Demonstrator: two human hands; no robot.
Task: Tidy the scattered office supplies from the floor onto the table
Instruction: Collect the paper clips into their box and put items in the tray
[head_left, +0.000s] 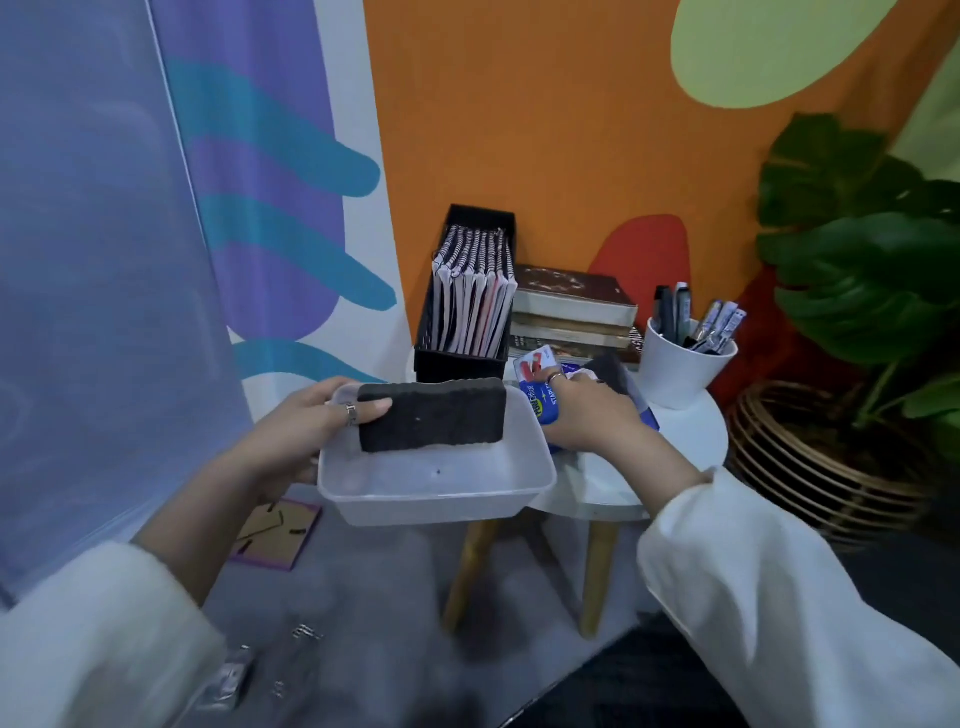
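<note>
At centre frame the left hand (311, 431) grips the near-left end of a clear tray (436, 483), thumb pressed onto a black eraser (434, 415) that lies tilted against the tray's far wall. The tray is held in the air, just left of a white table (680, 441) at centre right. The right hand (587, 415) is on the table with fingers curled round a blue staple box (540, 402), next to a second dark eraser (615, 376). Behind them on the table stand a black holder (457, 358) of spiral notebooks (478, 296), a stack of books (571, 317) and a white cup (680, 371) of pens (696, 317). On the floor at lower left lie a brown board (275, 532), loose clips (306, 633) and a shiny item (228, 680), too blurred to name. A plant (857, 249) fills the right edge
</note>
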